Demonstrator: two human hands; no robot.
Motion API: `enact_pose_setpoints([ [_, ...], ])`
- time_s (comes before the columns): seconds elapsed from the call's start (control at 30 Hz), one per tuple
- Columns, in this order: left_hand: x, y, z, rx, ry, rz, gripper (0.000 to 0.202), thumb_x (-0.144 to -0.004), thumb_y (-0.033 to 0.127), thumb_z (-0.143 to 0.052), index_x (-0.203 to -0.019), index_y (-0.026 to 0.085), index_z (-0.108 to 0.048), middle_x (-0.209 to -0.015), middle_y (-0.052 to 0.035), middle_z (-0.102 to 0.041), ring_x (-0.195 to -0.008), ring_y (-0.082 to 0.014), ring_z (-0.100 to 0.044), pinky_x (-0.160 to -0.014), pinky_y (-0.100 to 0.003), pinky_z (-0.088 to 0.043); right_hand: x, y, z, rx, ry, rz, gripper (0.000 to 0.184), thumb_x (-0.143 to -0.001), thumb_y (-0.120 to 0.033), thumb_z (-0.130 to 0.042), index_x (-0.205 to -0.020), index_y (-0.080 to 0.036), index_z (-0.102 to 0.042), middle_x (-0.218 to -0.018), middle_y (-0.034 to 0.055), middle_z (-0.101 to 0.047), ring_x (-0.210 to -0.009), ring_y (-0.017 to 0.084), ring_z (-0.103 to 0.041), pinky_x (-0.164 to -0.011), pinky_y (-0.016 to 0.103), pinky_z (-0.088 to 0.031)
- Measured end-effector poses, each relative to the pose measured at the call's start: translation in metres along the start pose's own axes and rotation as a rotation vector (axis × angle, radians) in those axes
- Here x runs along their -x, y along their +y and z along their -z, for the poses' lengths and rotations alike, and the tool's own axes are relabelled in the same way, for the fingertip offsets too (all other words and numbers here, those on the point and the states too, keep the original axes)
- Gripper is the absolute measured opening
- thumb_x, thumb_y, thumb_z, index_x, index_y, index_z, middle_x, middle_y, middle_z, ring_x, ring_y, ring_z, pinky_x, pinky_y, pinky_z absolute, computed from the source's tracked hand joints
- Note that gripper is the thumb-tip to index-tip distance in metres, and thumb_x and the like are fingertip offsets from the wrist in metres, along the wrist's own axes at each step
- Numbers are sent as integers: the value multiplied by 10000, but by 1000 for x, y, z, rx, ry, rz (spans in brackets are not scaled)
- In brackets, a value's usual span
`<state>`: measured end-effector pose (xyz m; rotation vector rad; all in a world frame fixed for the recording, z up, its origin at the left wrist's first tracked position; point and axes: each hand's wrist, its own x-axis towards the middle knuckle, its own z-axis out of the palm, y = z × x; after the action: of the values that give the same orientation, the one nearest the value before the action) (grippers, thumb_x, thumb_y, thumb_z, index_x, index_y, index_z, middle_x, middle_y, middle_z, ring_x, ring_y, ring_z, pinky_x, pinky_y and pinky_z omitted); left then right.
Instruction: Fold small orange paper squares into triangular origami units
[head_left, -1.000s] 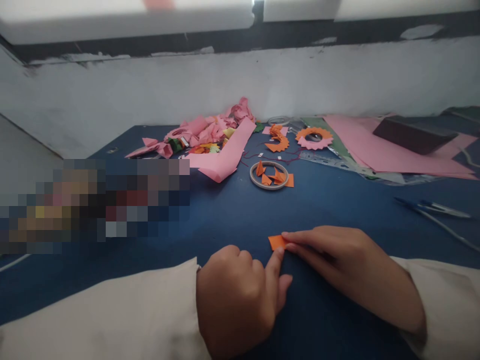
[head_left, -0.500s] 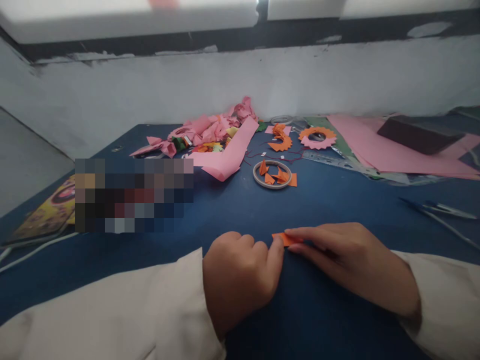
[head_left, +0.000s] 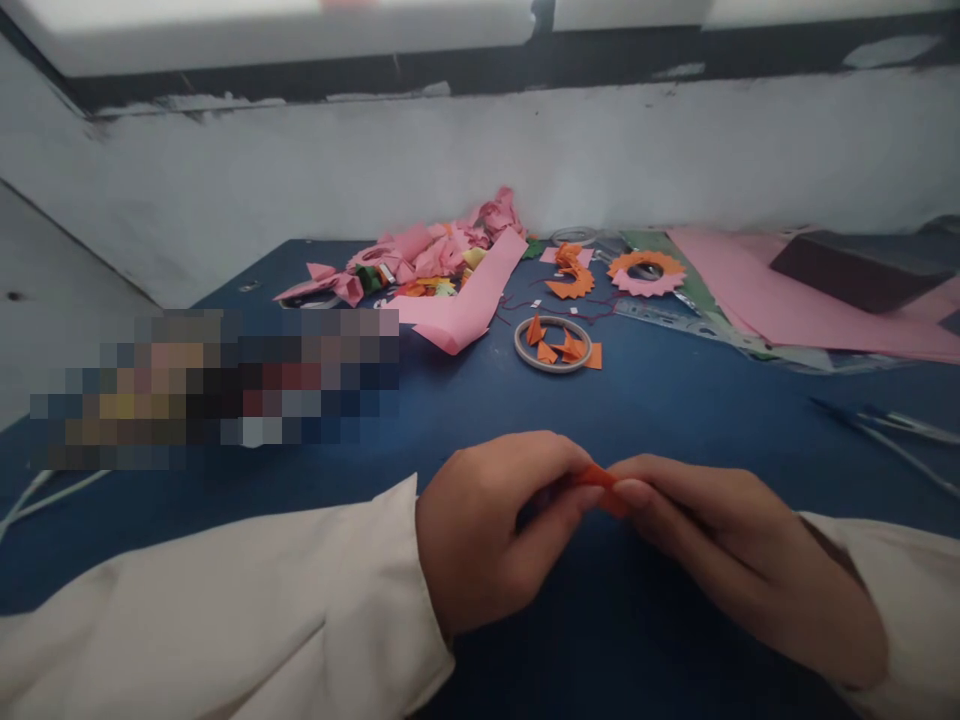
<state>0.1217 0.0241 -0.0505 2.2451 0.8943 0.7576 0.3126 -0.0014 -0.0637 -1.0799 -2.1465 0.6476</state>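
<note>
A small folded orange paper piece (head_left: 598,479) is pinched between the fingertips of both my hands, just above the blue table (head_left: 480,410). My left hand (head_left: 495,525) curls round its left end with thumb and fingers closed. My right hand (head_left: 742,555) grips its right end, fingers pressed together. Most of the paper is hidden by my fingers. Both forearms wear pale sleeves and rest near the table's front edge.
A ring (head_left: 553,344) holding several folded orange pieces lies beyond my hands. Pink paper scraps (head_left: 435,260) and a pink strip (head_left: 469,305) are heaped at the back. Orange-pink paper wreaths (head_left: 645,272), pink sheets (head_left: 780,300), a dark box (head_left: 855,270) and scissors (head_left: 892,425) lie to the right.
The orange piece lay flat on the table under my fingertips; now both hands have lifted it and pinch it between them. My left hand has opened from a fist into a pinch.
</note>
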Motion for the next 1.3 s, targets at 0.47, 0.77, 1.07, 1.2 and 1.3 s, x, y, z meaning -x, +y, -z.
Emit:
enact_pose_setpoints([
  [0.47, -4, 7, 4, 367, -116, 263, 138, -802, 81, -539, -683, 137, -579, -683, 21, -589, -641, -73, -534, -598, -175, -399, 7, 2, -6, 426, 154, 302, 267, -895, -386, -496, -1062, -181, -461, -743, 5, -633, -622, 126, -592, -563, 254, -427],
  [0.77, -4, 7, -1, 378, -72, 360, 168, -788, 73, -540, -640, 142, -582, -643, 17, -606, -611, -92, -560, -574, -202, -423, 5, 5, -5, 543, 86, 386, 376, -895, -325, -516, -1198, -119, -432, -842, 62, -675, -702, 157, -630, -580, 285, -477],
  [1.07, -2, 7, -1, 184, -84, 217, 170, -807, 60, -494, -678, 162, -539, -615, 50, -574, -565, -65, -515, -537, -173, -381, 4, 6, -4, 566, 81, 425, 321, -897, -296, -515, -1160, -119, -463, -817, 63, -670, -671, 153, -617, -568, 281, -460],
  [1.2, 4, 4, -2, 47, -122, 95, 144, -867, 130, -420, -770, 182, -513, -649, 50, -579, -563, -81, -518, -532, -194, -375, 6, 5, -4, 446, 105, 341, 218, -944, -256, -399, -1142, -180, -449, -872, 57, -675, -702, 141, -627, -605, 263, -463],
  [1.3, 9, 0, -4, -105, -130, 40, 131, -883, 164, -430, -816, 182, -541, -689, 32, -610, -591, -106, -551, -537, -221, -378, 5, 1, -3, 273, 69, 166, 151, -948, -234, -368, -1060, -219, -468, -799, 7, -659, -652, 105, -616, -573, 215, -448],
])
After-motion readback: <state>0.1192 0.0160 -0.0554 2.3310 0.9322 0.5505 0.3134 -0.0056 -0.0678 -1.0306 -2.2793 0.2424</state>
